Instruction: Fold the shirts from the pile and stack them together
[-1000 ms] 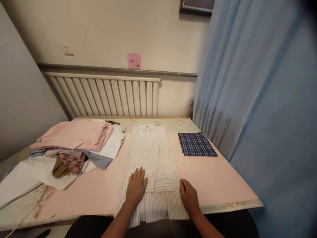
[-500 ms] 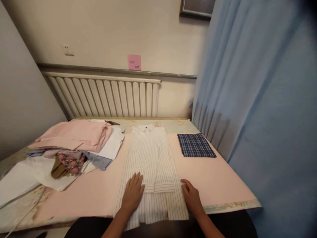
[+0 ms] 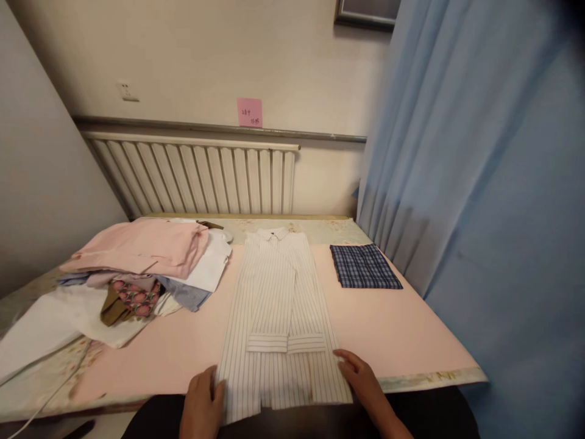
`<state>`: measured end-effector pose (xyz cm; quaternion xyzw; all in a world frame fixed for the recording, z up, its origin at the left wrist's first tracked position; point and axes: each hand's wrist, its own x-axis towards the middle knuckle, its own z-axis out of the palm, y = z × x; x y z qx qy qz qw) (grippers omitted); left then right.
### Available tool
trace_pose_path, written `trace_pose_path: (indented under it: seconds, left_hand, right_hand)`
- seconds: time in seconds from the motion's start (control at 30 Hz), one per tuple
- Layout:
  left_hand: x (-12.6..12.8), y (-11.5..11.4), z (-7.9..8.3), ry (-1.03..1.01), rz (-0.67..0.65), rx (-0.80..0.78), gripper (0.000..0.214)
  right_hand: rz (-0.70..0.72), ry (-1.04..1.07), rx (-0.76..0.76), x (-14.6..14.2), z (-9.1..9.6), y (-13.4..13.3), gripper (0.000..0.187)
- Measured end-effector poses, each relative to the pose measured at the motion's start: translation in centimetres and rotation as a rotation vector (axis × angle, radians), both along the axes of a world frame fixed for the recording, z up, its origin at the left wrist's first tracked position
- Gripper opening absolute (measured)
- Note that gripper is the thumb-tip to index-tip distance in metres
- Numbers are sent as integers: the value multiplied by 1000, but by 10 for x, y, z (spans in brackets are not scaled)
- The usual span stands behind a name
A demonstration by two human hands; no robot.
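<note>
Fingers bent, pinch unclear | we draw left hand point(image 3: 203, 401) back to edge of striped shirt point(image 3: 276, 311) | right hand point(image 3: 359, 373) stays opposite

A sheet point(image 3: 406, 341) lay on the table point(image 3: 340, 228), and across it a shirt point(image 3: 274, 286), its collar point(image 3: 273, 235) toward the far edge, its hem point(image 3: 329, 397) at the near edge. To its left, a heap of clothes point(image 3: 141, 247) spread along the left edge; to its right, a folded cloth point(image 3: 365, 268) lay near the right edge. The left hand point(image 3: 205, 399) and right hand point(image 3: 359, 373) flanked the shirt toward the near edge. A radiator point(image 3: 201, 177) stood behind the far edge; a curtain point(image 3: 406, 183) hung along the right edge.
</note>
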<state>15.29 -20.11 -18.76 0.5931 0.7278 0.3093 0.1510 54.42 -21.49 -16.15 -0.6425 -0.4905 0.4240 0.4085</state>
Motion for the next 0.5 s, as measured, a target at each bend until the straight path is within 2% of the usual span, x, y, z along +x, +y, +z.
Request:
trace_pose_path:
  seconds: [0.17,0.3,0.4,0.5]
  left_hand:
    - [7,-16,-6,-286,192,-235,48]
    - [11,-19,-6,-618,296,-264,46]
    - [15,-23,7,-1031,243,-354,45]
    - [18,-31,33,-1276,190,-451,47]
  right_hand:
    - [72,36,5,2,-8,-5,40]
    - [83,98,-90,-3,-7,-10,36]
    - [83,233,-216,-9,4,-14,30]
    - [105,300,-194,-10,23,-18,23]
